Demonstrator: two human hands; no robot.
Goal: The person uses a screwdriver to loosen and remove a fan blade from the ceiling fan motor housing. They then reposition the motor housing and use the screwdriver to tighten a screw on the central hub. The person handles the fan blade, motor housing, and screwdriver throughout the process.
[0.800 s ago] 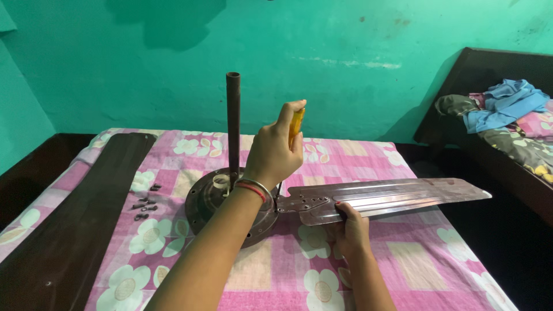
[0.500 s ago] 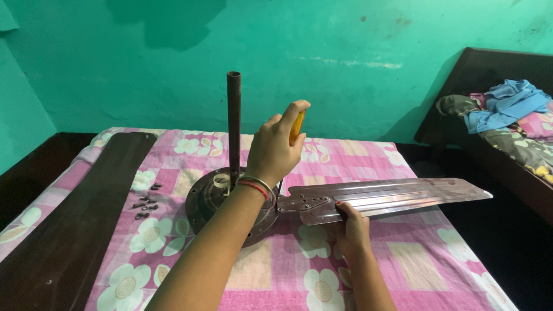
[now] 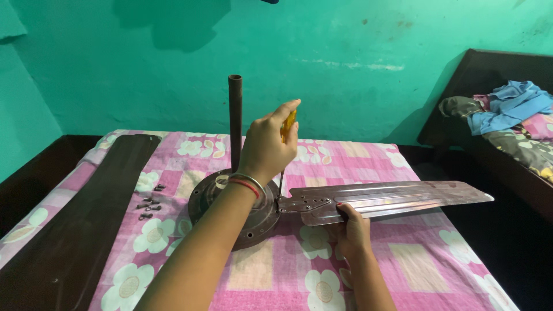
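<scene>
A bedroom in a home. A bed wears a pink floral sheet. Clothes lie on a second bed by the green wall.

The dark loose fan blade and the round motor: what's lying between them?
Small dark screws lie on the flowered bedsheet between the dark blade and motor, in the head view.

Glossy metal fan blade on matt floral cloth.

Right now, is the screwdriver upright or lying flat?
Upright: the left hand grips the screwdriver by its yellow handle, shaft pointing down where the blade meets the motor.
</scene>
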